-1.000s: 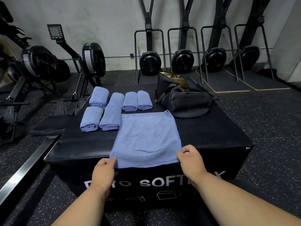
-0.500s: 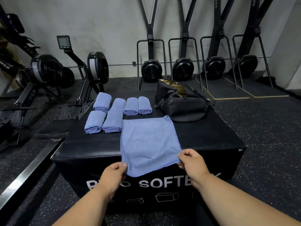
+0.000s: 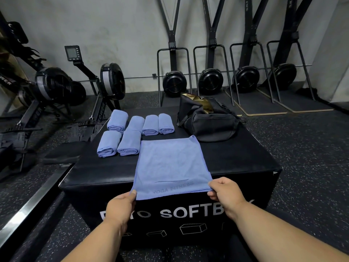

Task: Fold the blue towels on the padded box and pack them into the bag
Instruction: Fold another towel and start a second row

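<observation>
Gripping, left hand (image 3: 120, 206): fingers pinched shut on the near left corner of the flat towel (image 3: 171, 167), thumb on top of the cloth.
Right hand (image 3: 224, 193): fingers curled closed on the near right corner of the same towel.
Flat towel: blue, spread out on the near part of the padded box (image 3: 236, 163); its near hem hangs just over the front edge, and faint lettering "YOGA FITNESS" reads along that hem.
Padded box: black, white lettering and box outlines on the front face, partly hidden by both forearms.
Folded towels (image 3: 136, 132): six blue bundles in two rows on the far left part of the box top; two in the nearer row, four in the farther row. The nearer row lies just beside the flat towel's far left corner.
Bag (image 3: 206, 122): black, on the far right part of the box top, its top gaping with a tan lining showing; near the flat towel's far right corner, contact not clear.
Floor (image 3: 302, 157): dark, speckled.
Rowing machines (image 3: 111, 82): on the floor at far left.
Wall (image 3: 122, 35): pale, with four upright black machines (image 3: 210, 80) standing against it beyond the box.
</observation>
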`<state>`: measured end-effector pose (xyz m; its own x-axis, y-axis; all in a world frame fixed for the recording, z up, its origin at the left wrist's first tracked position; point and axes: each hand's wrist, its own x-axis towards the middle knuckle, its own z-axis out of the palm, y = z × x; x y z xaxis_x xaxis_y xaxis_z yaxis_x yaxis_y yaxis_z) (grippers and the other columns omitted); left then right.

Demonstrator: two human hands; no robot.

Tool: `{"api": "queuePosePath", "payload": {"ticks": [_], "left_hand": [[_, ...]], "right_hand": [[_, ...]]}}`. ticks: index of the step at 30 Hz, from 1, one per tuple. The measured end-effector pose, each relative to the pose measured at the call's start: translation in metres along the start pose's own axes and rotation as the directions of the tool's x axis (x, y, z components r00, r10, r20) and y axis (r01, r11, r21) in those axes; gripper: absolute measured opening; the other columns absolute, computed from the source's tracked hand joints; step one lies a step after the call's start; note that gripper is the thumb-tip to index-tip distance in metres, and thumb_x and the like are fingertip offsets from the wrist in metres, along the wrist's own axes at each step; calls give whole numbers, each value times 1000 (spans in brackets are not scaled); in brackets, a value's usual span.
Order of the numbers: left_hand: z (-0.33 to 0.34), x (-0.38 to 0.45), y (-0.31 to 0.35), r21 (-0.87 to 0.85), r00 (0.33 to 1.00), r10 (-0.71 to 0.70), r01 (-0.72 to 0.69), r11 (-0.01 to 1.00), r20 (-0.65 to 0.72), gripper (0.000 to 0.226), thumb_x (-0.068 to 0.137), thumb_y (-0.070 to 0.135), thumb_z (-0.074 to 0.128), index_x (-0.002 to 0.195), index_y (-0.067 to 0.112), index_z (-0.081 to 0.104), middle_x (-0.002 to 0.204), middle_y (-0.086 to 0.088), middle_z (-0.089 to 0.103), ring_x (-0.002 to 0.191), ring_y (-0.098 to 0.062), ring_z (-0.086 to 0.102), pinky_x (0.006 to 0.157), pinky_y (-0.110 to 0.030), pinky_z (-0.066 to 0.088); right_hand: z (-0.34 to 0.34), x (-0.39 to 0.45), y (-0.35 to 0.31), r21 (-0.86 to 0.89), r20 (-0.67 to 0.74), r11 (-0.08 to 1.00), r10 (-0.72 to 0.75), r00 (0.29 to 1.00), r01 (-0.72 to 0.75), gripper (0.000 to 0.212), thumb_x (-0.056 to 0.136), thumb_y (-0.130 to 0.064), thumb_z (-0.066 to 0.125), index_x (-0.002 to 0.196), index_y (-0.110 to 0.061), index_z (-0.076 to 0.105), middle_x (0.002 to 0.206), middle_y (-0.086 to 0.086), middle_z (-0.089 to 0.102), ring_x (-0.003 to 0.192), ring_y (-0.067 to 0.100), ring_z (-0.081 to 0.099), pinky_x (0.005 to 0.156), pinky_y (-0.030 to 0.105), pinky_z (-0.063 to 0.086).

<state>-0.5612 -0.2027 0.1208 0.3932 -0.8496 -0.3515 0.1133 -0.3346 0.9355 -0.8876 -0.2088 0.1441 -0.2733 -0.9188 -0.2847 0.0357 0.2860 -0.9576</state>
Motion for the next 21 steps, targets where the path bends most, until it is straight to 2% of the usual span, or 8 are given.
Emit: {"api": "queuePosePath", "payload": {"ticks": [1, 3, 6, 8, 11, 16, 21], "left_hand": [[-1, 0, 1, -28, 1000, -7, 6, 1000, -11, 18, 100, 20, 71, 98, 5, 81, 81, -8, 77, 73, -23, 64, 69, -31, 50], [-2, 0, 2, -38, 999, -12, 10, 999, -42, 22, 100, 20, 71, 85, 4, 76, 75, -7, 67, 66, -21, 54, 63, -29, 43], [-5, 1, 1, 21, 997, -6, 7, 1000, -80, 38, 99, 28, 72, 67, 14, 58, 60, -2, 43, 54, -17, 31, 56, -31, 25], [-6, 2, 0, 55, 995, -5, 11, 998, -96, 45, 99, 35, 70, 66, 16, 47, 58, -2, 37, 53, -18, 27, 57, -33, 22], [-3, 0, 1, 131, 992, 14, 3, 991, -125, 52, 99, 38, 69, 62, 16, 40, 59, -4, 38, 56, -20, 29, 59, -34, 25], [1, -1, 6, 206, 984, 47, -11, 978, -171, 49, 100, 37, 66, 64, 10, 47, 61, -8, 44, 56, -23, 36, 56, -33, 30], [-3, 2, 2, 131, 985, 32, -10, 991, -169, 41, 99, 35, 71, 73, 4, 64, 63, -5, 59, 59, -23, 47, 62, -31, 40]], "right_hand": [[-1, 0, 1, 1, -2, 1000, 3, 1000, -3, 9, 90, -3, 66, 82, -7, 66, 66, 1, 67, 64, 14, 66, 67, 31, 56], [-2, -1, 0, -8, -4, 1000, 0, 1000, 0, 7, 91, -3, 66, 84, -5, 67, 66, 1, 68, 64, 15, 68, 66, 31, 56], [-2, -2, 0, -25, 5, 1000, -2, 1000, 2, 4, 92, -3, 66, 88, -2, 68, 71, 4, 72, 67, 16, 71, 65, 30, 57], [-2, -2, 0, -33, 6, 999, -1, 1000, 1, 4, 92, -3, 66, 90, -1, 69, 74, 5, 73, 68, 17, 72, 64, 30, 57], [-2, -2, 0, -41, 5, 999, 4, 1000, -3, 5, 92, -4, 65, 90, -1, 68, 74, 5, 73, 70, 17, 73, 67, 31, 58], [1, -1, -1, -36, 32, 999, 1, 999, 0, 4, 92, -3, 65, 89, -2, 68, 71, 3, 72, 69, 17, 72, 71, 34, 60], [2, -1, -4, -35, 45, 999, 3, 999, -1, 3, 92, -1, 65, 90, -2, 67, 75, 6, 72, 70, 17, 70, 69, 31, 58]]}}
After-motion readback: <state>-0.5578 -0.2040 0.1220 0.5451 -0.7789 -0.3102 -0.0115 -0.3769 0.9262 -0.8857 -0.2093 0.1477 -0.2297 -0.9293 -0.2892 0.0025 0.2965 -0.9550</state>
